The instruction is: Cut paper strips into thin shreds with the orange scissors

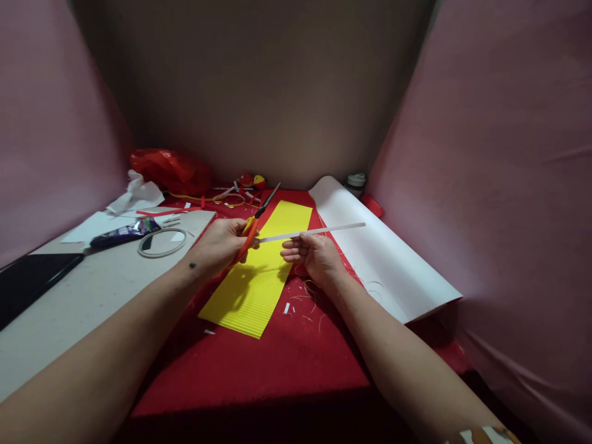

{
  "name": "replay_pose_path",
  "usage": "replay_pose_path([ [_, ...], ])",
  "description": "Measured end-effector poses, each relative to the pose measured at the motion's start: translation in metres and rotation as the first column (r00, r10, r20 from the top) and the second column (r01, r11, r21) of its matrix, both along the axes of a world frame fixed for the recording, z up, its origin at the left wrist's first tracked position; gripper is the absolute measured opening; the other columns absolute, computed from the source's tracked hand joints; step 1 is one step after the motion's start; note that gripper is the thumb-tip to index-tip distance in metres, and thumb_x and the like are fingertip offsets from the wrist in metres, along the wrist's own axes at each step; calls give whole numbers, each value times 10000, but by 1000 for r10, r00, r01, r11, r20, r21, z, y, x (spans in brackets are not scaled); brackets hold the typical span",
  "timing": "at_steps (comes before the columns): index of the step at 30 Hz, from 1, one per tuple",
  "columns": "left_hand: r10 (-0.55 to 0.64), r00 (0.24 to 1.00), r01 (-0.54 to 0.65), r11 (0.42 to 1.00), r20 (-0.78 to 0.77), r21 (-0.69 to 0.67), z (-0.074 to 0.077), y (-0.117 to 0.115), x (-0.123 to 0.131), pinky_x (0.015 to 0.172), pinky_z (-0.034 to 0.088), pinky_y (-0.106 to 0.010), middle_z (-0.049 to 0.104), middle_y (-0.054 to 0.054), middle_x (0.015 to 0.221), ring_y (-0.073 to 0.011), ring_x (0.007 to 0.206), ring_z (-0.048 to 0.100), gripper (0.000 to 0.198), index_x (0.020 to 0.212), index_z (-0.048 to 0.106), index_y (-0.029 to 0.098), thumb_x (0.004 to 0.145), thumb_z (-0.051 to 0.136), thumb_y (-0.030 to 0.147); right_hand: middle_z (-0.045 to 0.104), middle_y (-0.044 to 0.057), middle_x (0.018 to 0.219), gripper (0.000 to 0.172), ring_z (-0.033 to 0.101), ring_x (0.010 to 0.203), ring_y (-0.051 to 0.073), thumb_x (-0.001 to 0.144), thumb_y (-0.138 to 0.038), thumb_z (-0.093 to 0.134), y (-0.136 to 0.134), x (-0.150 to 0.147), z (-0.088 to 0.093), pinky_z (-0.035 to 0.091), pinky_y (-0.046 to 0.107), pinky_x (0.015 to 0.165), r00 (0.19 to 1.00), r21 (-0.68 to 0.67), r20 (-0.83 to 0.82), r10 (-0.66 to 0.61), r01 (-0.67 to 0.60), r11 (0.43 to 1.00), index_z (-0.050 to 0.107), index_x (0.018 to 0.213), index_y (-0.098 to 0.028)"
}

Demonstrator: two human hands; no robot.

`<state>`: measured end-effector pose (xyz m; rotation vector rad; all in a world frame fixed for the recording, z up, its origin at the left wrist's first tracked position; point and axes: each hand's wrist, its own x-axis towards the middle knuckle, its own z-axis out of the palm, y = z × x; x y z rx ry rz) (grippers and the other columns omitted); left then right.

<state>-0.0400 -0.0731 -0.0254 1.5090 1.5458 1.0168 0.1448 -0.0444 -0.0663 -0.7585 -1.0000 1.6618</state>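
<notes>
My left hand [226,240] is closed around scissors [252,231] with orange and yellow handles. Their blades point away, up and to the right. The same fingers hold one end of a narrow white paper strip [342,227], which stretches rightward in the air. Near the strip's middle, my right hand [317,256] has it at the thumb and index finger; the other fingers are loosely curled below. Under both hands a yellow corrugated sheet [252,296] lies slanted on the red cloth [259,376].
At right lies a curled white sheet [383,253], with a lidded jar [356,182] behind. On a pale board [115,296] at left are a dark tube [124,233], a white ring [161,254] and a black flat object [41,283]. A red plastic bag [171,169] sits behind; scraps lie about.
</notes>
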Motion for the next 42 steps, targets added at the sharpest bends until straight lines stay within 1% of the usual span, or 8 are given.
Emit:
replay_pose_path([
  [10,21,1000,-21,1000,-12,-14,3,-3,4,351,264,-197,545,39,489,-80,365,405,115,672,592,198,562,604,229,677,91,636,218,640,541,175,778,-256,419,2,1,2,517,321,565,999,-65,-40,-2,0,998,587,701,-141],
  [17,-1,999,1,1000,-51,5,0,-2,4,354,279,-196,509,49,446,-91,355,422,110,676,599,211,570,574,226,680,67,670,96,645,573,172,673,-235,625,-3,0,-1,523,332,614,999,42,18,32,-33,999,590,709,-153],
  [24,9,973,3,999,-232,49,-2,-3,1,413,306,-216,552,29,518,-127,435,483,137,745,582,225,635,506,253,675,64,659,109,646,572,164,677,-245,645,-4,-2,-2,535,326,615,1000,71,27,1,-3,997,596,657,-150],
  [27,139,876,-30,971,-462,237,6,-5,-2,477,280,-227,492,21,527,-131,491,442,31,636,486,214,617,485,190,669,64,650,94,648,579,168,678,-224,637,-2,-2,-3,540,339,633,1000,67,18,-22,21,998,591,655,-145],
  [30,206,778,-2,945,-594,326,13,-6,-6,507,247,-246,405,23,521,-126,492,362,129,579,366,215,589,473,144,663,71,651,72,647,577,169,690,-196,619,0,-2,-4,540,359,652,999,51,14,-41,40,998,589,655,-141],
  [33,72,744,130,960,-665,249,17,-8,-10,504,232,-256,391,20,511,-116,485,328,141,565,381,209,656,486,235,663,66,637,68,646,567,164,683,-182,620,1,-2,-3,541,344,637,998,28,5,-59,59,998,578,646,-143],
  [37,-110,682,235,969,-723,75,20,-13,-12,485,238,-254,435,5,493,-100,479,348,307,537,425,190,736,460,421,672,66,627,73,644,548,158,657,-182,635,3,-2,-3,540,304,586,997,12,-15,-70,71,997,579,647,-135],
  [42,-293,485,313,938,-824,-149,19,-18,-9,494,287,-264,575,-54,637,-134,524,467,295,686,503,186,807,356,412,676,65,611,60,647,540,160,632,-163,634,4,0,-2,537,285,561,997,12,-40,-73,73,997,586,629,-125],
])
